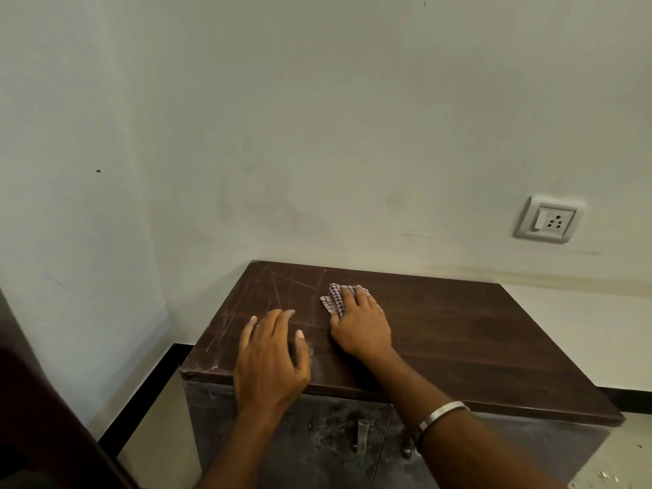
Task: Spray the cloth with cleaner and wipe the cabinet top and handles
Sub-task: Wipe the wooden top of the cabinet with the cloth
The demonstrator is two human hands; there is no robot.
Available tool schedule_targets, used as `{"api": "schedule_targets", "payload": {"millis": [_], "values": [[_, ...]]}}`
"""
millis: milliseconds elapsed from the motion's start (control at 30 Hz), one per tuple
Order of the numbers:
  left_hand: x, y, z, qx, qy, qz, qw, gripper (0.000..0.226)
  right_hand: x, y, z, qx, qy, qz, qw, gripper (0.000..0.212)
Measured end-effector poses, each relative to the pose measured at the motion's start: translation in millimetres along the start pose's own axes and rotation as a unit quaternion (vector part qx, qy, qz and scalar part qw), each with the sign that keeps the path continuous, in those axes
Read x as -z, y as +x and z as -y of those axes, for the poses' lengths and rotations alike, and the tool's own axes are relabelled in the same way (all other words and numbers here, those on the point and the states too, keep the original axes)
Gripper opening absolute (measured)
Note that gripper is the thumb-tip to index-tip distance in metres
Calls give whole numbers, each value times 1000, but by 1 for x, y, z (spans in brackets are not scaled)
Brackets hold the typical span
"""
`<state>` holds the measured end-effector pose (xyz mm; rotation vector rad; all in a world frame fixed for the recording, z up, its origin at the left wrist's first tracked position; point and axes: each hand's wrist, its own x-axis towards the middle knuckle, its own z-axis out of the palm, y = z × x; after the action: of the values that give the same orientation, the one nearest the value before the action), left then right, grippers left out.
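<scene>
The cloth is lying on the cabinet top, toward its rear left, under the right hand, whose fingers are lying spread and flat, pressing it down. The left hand is resting beside it at the top's front edge, fingers apart and holding nothing. Wiping the top seems to be the step in hand; pale streaks are showing left of the cloth. Next, probably, sweeping across those, then reaching the handles below the top's front edge.
</scene>
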<state>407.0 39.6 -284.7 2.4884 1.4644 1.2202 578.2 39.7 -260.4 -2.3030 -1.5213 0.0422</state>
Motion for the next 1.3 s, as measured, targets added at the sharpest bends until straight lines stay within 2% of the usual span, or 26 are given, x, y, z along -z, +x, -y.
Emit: {"api": "schedule_targets", "payload": {"millis": [200, 333, 600, 700, 833, 1033, 1200, 1300], "values": [[-2, 0, 2, -7, -11, -8, 1000, 44, 20, -7, -46, -65, -14, -25, 997, 64], [-2, -1, 1, -11, -11, -15, 1000, 44, 23, -12, -44, -80, -16, -17, 997, 65], [-2, 0, 1, -6, 8, -6, 1000, 49, 1, -42, 17, 3, 12, -11, 1000, 63], [-1, 0, 1, -3, 9, -1, 1000, 49, -1, -47, 20, 14, 23, -10, 1000, 62], [-1, 0, 1, -1, 4, -5, 1000, 48, 9, -49, 1, 2, 16, -12, 1000, 64], [-2, 0, 2, -4, -5, -4, 1000, 47, 24, -54, -39, -69, -5, -27, 997, 65], [-4, 0, 2, 0, -1, 1, 1000, 46, 23, -63, -21, -83, -5, -15, 996, 65], [-4, 0, 1, 3, 2, 2, 1000, 47, 14, -75, 4, -54, -4, -17, 998, 66]]}}
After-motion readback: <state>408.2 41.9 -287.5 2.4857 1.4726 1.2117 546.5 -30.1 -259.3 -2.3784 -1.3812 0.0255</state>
